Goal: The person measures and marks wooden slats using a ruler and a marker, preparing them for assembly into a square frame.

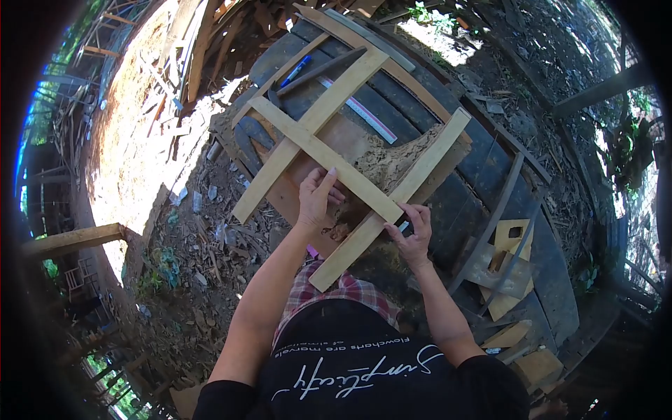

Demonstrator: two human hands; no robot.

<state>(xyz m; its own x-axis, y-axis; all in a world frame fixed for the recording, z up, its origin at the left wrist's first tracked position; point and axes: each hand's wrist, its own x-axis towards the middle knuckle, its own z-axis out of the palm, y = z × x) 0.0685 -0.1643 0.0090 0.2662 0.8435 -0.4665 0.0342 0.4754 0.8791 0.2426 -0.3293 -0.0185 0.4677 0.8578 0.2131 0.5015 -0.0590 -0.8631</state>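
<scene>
A flat wooden crosspiece [343, 167] lies across two longer wooden strips, the left strip [276, 171] and the right strip [427, 164]. My left hand [317, 199] grips the crosspiece near its middle, thumb on top and fingers curled under its near edge. At the crosspiece's lower right end, where it overlaps the right strip, my right hand [413, 236] pinches the wood between thumb and fingers. Beyond the crosspiece lie a ruler [371, 120] with a pink edge, a blue pen [297, 71] and a dark, narrow bar [325, 70].
The pieces rest on a dark, worn plank surface [455, 192]. A dark, two-armed tool [248, 143] sits at its left. Cut wooden pieces [511, 241] lie on the right beside thin dark strips [495, 217]. Debris-covered ground [203, 231] and a wooden beam [73, 241] are on the left.
</scene>
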